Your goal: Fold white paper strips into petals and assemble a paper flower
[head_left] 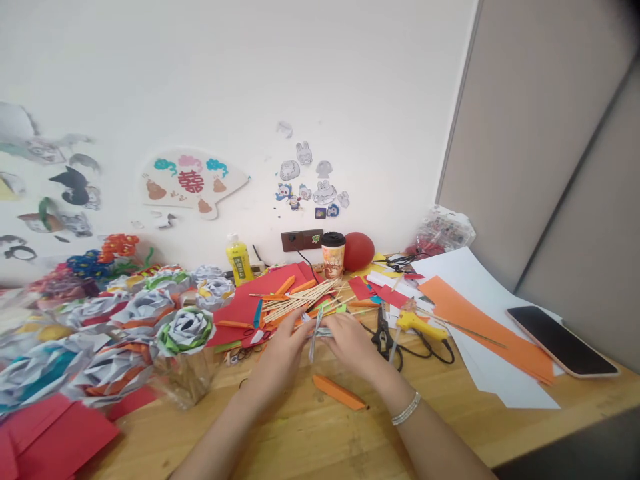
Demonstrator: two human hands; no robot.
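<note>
My left hand (pixel 283 353) and my right hand (pixel 353 343) meet over the wooden table (pixel 310 433), fingers pinched on a narrow white-grey paper strip (pixel 315 333) held upright between them. A silver bracelet (pixel 406 408) circles my right wrist. Just beyond the hands lies a heap of thin wooden sticks (pixel 300 300) on red paper sheets (pixel 250 303). An orange paper piece (pixel 339 392) lies on the table just below my hands.
Paper flowers (pixel 125 320) crowd the left. Black scissors (pixel 384 333) and a yellow glue gun (pixel 423 325) lie right of my hands, with orange paper (pixel 480 327), white sheets and a phone (pixel 560 340) further right. A yellow bottle (pixel 239 260), cup (pixel 333 255) and red ball stand by the wall.
</note>
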